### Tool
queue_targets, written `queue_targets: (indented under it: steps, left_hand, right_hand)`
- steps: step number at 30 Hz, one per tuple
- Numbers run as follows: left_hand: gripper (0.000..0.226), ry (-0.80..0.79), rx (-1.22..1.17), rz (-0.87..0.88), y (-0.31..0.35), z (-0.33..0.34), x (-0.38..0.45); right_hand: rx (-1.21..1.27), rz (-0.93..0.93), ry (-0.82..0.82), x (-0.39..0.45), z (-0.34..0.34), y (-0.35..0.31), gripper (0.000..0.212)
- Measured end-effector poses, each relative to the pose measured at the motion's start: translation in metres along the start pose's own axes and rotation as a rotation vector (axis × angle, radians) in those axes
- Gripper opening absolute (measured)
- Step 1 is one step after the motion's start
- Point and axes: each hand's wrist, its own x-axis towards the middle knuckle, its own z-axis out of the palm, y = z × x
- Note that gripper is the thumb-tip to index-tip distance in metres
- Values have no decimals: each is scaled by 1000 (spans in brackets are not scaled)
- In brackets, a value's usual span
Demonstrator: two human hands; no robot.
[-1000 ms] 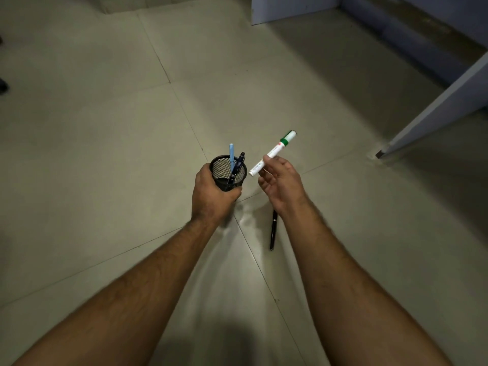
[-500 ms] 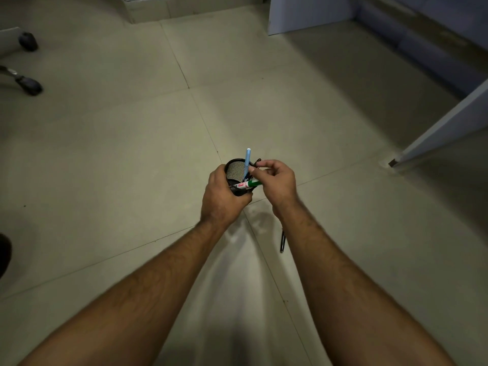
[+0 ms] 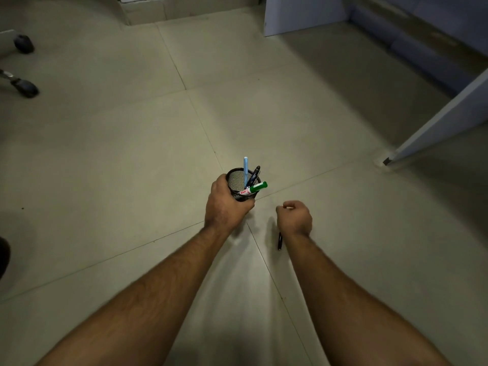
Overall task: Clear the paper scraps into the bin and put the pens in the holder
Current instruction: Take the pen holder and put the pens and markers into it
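My left hand [image 3: 225, 206] grips a black mesh pen holder [image 3: 239, 182] above the tiled floor. Inside it stand a light blue pen [image 3: 245, 169], a dark pen [image 3: 254, 174] and a white marker with a green cap [image 3: 254, 188] that leans over the rim to the right. My right hand [image 3: 295, 217] hangs to the right of the holder, fingers curled, with nothing in it. A black pen [image 3: 279, 241] lies on the floor just below that hand, partly hidden by the wrist. No paper scraps or bin are in view.
Chair casters [image 3: 25, 87] sit at the far left, with another caster [image 3: 23, 43] above them. A white panel leg [image 3: 433, 133] slants in at the right, and a pale cabinet base [image 3: 303, 14] stands at the top. A dark object [image 3: 4, 257] is at the left edge.
My right hand put the green-capped marker into the holder, let it go and drew back down to the right. The left hand kept its hold on the holder.
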Motion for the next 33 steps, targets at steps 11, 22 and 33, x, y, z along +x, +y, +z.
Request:
queue_targets:
  steps: [11,22,33]
  left_hand:
    - [73,-34,-28,33,10,17,6]
    - [70,23,110,-61,-8,9,16]
    - [69,8,72,27,-14,-2,15]
  right_hand:
    - [-441,-10,-90,10,17,33,28]
    - [616,55,-84,20,23,-47,16]
    - [413,-258,-324,6,22,-92,11]
